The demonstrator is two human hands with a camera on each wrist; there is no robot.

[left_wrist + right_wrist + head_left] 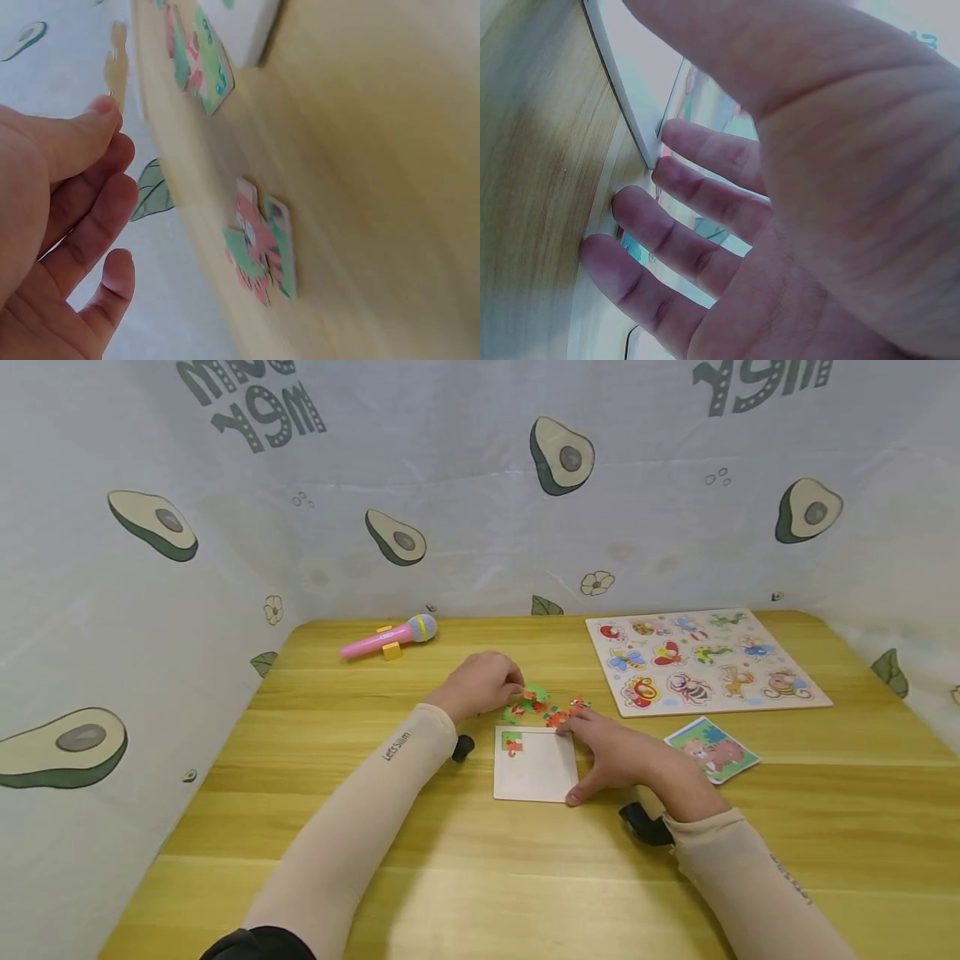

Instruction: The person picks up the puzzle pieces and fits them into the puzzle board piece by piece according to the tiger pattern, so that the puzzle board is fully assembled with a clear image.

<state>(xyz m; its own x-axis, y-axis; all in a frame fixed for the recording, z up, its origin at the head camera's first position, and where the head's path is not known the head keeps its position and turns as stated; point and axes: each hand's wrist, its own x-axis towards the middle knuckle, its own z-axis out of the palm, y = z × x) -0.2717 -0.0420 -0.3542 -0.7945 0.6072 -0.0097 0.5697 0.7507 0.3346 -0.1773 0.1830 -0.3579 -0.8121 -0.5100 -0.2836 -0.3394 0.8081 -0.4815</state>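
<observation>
A small white square puzzle board (536, 778) lies on the table, with one green-and-red jigsaw piece (512, 742) in its upper left corner. My left hand (480, 683) is raised beyond the board and pinches a jigsaw piece (117, 66) between thumb and forefinger. That piece appears edge-on in the left wrist view, its picture hidden. Loose colourful jigsaw pieces (534, 699) lie beyond the board's far edge, near both hands. My right hand (618, 750) holds the board's right side, thumb at the near corner and forefinger at the far one.
A pink toy microphone (390, 638) rests at the back left with yellow blocks by it. At the back right lies a large insect puzzle board (705, 662). A picture card (716, 750) sits beside my right hand. A printed curtain (465, 460) stands behind the table.
</observation>
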